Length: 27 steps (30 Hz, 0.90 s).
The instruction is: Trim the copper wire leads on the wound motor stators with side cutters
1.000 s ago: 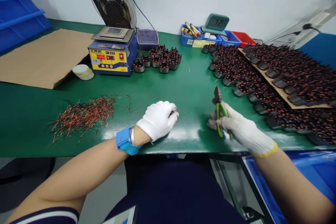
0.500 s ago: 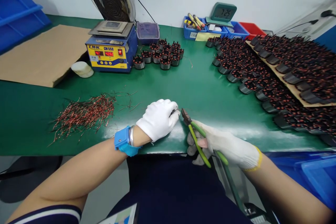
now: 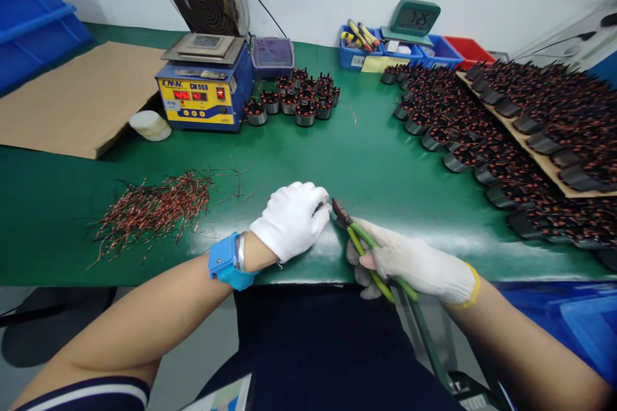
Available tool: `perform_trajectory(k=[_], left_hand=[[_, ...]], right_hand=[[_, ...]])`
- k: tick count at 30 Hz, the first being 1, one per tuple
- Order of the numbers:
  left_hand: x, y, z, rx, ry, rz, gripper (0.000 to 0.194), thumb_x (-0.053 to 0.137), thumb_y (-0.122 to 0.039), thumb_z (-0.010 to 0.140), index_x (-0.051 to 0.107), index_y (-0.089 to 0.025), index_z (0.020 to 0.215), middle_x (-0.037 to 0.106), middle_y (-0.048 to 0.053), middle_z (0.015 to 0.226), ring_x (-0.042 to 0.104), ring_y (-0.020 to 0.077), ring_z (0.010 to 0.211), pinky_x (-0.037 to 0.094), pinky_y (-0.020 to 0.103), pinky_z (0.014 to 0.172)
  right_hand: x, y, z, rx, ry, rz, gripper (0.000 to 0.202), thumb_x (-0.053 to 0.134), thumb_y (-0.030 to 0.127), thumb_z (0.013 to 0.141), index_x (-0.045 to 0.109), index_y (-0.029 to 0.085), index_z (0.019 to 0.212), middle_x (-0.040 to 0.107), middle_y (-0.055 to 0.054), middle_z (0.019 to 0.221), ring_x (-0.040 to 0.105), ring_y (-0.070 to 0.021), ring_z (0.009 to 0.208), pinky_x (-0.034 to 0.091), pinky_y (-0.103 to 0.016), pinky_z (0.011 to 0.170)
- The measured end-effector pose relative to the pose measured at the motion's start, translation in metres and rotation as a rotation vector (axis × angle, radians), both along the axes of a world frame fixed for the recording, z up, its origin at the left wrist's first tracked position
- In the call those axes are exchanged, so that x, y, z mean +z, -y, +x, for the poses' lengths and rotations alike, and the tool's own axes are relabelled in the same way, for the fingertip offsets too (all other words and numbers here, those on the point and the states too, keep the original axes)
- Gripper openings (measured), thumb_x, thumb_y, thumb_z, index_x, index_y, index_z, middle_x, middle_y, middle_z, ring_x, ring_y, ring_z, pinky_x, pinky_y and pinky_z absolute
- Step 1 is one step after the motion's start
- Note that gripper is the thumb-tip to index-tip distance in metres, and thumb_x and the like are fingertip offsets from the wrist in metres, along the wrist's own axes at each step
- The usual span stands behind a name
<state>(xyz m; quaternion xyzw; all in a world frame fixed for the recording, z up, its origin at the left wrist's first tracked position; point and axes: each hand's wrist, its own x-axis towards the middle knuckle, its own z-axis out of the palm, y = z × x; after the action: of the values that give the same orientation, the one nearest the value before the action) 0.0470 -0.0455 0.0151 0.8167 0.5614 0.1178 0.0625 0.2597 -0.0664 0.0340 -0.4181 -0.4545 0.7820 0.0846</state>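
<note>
My left hand [image 3: 293, 218], in a white glove, rests low over the table with its fingers curled. A small dark bit shows between thumb and forefinger, but most of what is in the grip is hidden. Close to its right, my gloved right hand [image 3: 390, 253] is wrapped around green-handled cutting pliers [image 3: 359, 239]. Their dark jaws point up and left, just short of the left thumb and fingertips. Left of my left hand lies a loose pile of cut copper wires [image 3: 157, 212], with a few stray ends beside it.
Small wound motor stators [image 3: 305, 115] stand in a group beside a blue-yellow soldering pot [image 3: 200, 96]. Rows of more stators [image 3: 456, 157] fill the right side, some on a board [image 3: 530, 148]. Behind are small bins [image 3: 446, 54], a clock [image 3: 414, 18]; cardboard [image 3: 72, 99] lies left.
The plier handles have come a little closer together as my right fingers draw in. My left hand stays almost where it was, and the view has shifted slightly.
</note>
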Motion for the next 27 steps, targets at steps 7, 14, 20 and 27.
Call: perform_trajectory(k=[7,14,20,27], left_hand=[[0.005,0.001,0.000,0.030,-0.010,-0.029,0.019,0.047,-0.036,0.089,0.060,-0.022,0.087,0.063,0.002,0.084,0.061,0.0231,0.084,0.044,0.035,0.067],[0.030,0.000,-0.026,0.150,0.279,-0.124,0.070,0.073,-0.060,0.063,0.055,-0.023,0.119,0.065,0.005,0.112,0.065,0.0250,0.090,0.054,0.038,0.076],[0.028,-0.024,-0.054,0.395,0.951,0.260,0.037,0.048,-0.049,0.091,0.058,-0.022,0.115,0.066,0.006,0.107,0.066,0.0185,0.079,0.057,0.042,0.077],[0.012,-0.042,-0.055,0.398,0.929,0.118,0.031,0.044,-0.048,0.090,0.059,-0.030,0.111,0.066,0.008,0.113,0.069,0.0280,0.089,0.056,0.054,0.081]], right_hand=[[0.005,-0.003,-0.003,0.095,0.206,0.161,0.028,0.053,0.039,0.083,0.049,0.023,0.106,0.051,0.003,0.073,0.053,-0.0117,0.057,0.056,-0.032,0.057],[0.005,0.007,-0.009,0.051,0.572,0.964,0.057,0.053,0.028,0.081,0.042,0.024,0.136,0.060,-0.010,0.123,0.061,-0.0250,0.104,0.048,-0.039,0.089],[-0.001,-0.003,-0.059,0.295,0.460,1.477,0.051,0.051,0.029,0.079,0.046,0.019,0.129,0.060,-0.008,0.123,0.064,-0.0235,0.093,0.049,-0.031,0.074],[-0.008,-0.015,-0.062,0.155,0.553,1.546,0.042,0.051,0.038,0.081,0.051,0.024,0.120,0.066,-0.001,0.105,0.064,-0.0212,0.082,0.047,-0.029,0.064]])
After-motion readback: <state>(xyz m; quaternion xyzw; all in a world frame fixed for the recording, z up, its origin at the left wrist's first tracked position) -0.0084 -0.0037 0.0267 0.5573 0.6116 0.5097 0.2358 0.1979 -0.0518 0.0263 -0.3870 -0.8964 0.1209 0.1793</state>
